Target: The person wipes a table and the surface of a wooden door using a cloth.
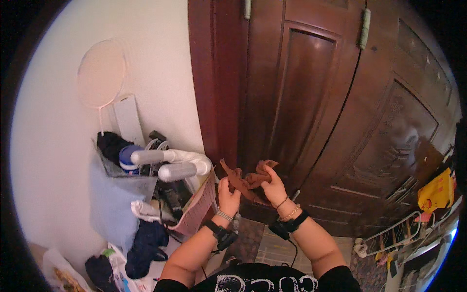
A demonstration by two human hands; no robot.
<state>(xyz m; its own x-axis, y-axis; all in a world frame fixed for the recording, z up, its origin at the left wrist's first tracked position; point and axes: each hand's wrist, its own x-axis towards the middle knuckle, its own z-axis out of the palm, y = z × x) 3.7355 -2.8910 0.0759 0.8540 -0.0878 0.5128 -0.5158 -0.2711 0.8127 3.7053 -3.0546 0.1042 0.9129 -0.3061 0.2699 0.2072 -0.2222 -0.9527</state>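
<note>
A crumpled brown cloth [248, 180] hangs in the air between my two hands, in front of a dark wooden door. My left hand [229, 197] pinches its lower left part between thumb and fingers. On the other side, my right hand [273, 186] grips the bunched right end, thumb and forefinger on the fabric. One corner of the cloth sticks up to the left. Both wrists wear bracelets and black straps with small devices.
Left of my hands stands a pink plastic basket [193, 210] with mixed items. Beyond it, a clear bin [127, 182] holds a blue-lidded container and black cloth. The panelled wooden door [306, 91] rises ahead. A hanging rack [394, 233] and yellow bag [436, 191] are at the right.
</note>
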